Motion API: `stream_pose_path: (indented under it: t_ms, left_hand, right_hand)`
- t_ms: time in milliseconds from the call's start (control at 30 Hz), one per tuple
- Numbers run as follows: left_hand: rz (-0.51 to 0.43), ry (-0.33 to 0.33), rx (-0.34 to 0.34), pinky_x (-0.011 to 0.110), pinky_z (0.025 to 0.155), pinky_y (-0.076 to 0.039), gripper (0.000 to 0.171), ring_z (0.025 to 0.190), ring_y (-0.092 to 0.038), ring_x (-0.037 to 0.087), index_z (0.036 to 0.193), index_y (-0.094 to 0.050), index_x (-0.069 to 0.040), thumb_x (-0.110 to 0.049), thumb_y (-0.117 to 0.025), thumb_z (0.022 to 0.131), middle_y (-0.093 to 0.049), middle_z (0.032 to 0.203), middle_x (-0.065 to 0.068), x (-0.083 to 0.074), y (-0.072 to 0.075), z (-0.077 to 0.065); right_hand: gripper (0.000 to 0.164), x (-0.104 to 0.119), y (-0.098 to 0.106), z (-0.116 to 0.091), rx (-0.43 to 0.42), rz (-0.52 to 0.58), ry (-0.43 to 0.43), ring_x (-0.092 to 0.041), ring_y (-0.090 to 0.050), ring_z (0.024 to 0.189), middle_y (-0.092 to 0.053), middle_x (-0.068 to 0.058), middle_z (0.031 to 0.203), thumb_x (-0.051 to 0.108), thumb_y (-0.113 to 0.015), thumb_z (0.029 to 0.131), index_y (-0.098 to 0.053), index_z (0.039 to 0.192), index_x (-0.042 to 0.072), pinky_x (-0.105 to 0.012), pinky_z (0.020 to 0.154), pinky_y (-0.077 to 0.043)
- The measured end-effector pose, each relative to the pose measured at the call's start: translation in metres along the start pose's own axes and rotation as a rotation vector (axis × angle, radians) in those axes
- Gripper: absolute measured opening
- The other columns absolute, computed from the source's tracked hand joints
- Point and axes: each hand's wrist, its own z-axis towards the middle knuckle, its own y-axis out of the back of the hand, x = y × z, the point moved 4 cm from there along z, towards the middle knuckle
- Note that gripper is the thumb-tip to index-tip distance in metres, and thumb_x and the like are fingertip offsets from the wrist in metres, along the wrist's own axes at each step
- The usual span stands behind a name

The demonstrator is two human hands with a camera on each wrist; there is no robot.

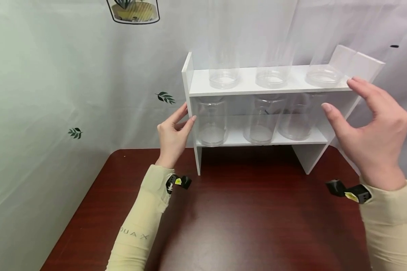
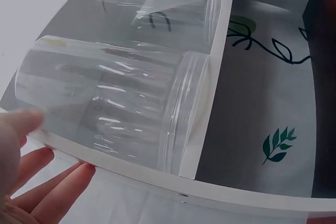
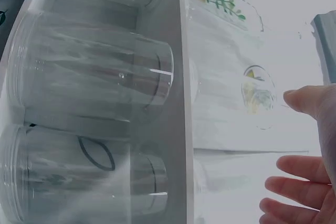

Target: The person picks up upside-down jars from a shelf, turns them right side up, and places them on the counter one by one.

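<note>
My left hand (image 1: pixel 172 137) grips the left side panel of a white two-tier shelf rack (image 1: pixel 247 86), thumb on one face and fingers on the other. In the left wrist view, a clear cylindrical jar (image 2: pixel 131 103) stands just inside that panel, close to the thumb. My right hand (image 1: pixel 381 130) hovers in front of the rack's right end, thumb and fingers spread apart, holding nothing. Nearest it on the upper tier is a clear jar (image 1: pixel 323 78). Two more clear jars line that tier, and three stand on the lower one, including a middle jar (image 1: pixel 262 126).
The rack stands on a dark red wooden table (image 1: pixel 257 218) near its back edge. Behind hangs a pale curtain (image 1: pixel 71 67) printed with leaves and plants. A white panel (image 1: pixel 363 66) rises at the rack's right end.
</note>
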Motion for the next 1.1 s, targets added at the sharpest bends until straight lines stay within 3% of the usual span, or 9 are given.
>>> stream_pose_path:
  t_ms: [267,367,500,633,833,1100]
  left_hand:
    - [0.068,-0.084,-0.033,0.038,0.076,-0.062,0.039,0.083,-0.074,0.037,0.129,-0.067,0.004,0.007,-0.073,0.09,-0.07,0.115,0.023,-0.008,-0.001,0.001]
    - [0.068,-0.099,-0.024,0.037,0.076,-0.062,0.039,0.085,-0.074,0.038,0.128,-0.066,0.006,0.008,-0.073,0.09,-0.069,0.113,0.025,-0.009,-0.001,0.002]
    - [0.06,-0.088,-0.008,0.026,0.069,-0.061,0.04,0.084,-0.074,0.038,0.128,-0.066,0.008,0.008,-0.074,0.089,-0.069,0.112,0.025,-0.01,0.0,0.004]
    - [0.042,-0.051,0.001,0.018,0.064,-0.058,0.039,0.083,-0.074,0.037,0.127,-0.066,0.008,0.007,-0.075,0.089,-0.07,0.111,0.025,-0.01,0.001,0.005]
    - [0.038,-0.004,0.007,0.021,0.064,-0.059,0.039,0.083,-0.075,0.036,0.128,-0.066,0.007,0.006,-0.075,0.09,-0.07,0.111,0.025,-0.011,0.002,0.004]
    - [0.019,-0.02,0.01,0.025,0.066,-0.061,0.04,0.082,-0.076,0.022,0.13,-0.07,-0.01,-0.009,-0.079,0.091,-0.073,0.112,0.012,0.027,0.001,0.007]
  right_hand:
    - [0.048,-0.006,0.006,0.015,-0.017,0.02,-0.078,-0.004,-0.063,0.113,-0.072,0.002,0.121,0.033,-0.084,0.078,-0.077,0.121,0.012,-0.02,0.102,-0.043]
    - [0.047,-0.009,0.006,0.023,0.017,0.047,-0.214,-0.004,-0.059,0.117,-0.068,0.004,0.128,0.026,-0.083,0.081,-0.074,0.126,0.015,-0.019,0.104,-0.04]
    - [0.05,-0.013,0.007,0.034,0.055,0.112,-0.47,-0.009,-0.053,0.125,-0.062,0.003,0.137,0.017,-0.08,0.085,-0.069,0.134,0.02,-0.018,0.11,-0.034]
    - [0.05,-0.019,0.008,0.043,0.085,0.161,-0.612,-0.008,-0.051,0.127,-0.058,0.004,0.142,0.016,-0.078,0.089,-0.066,0.137,0.024,-0.015,0.112,-0.029]
    - [0.058,-0.029,0.002,0.052,0.129,0.226,-0.632,-0.007,-0.048,0.131,-0.054,0.004,0.144,0.013,-0.081,0.087,-0.061,0.141,0.019,-0.01,0.108,-0.029]
    - [0.071,-0.03,-0.015,0.064,0.169,0.219,-0.652,-0.007,-0.052,0.126,-0.055,0.007,0.134,0.011,-0.086,0.079,-0.055,0.143,0.017,-0.016,0.11,-0.034]
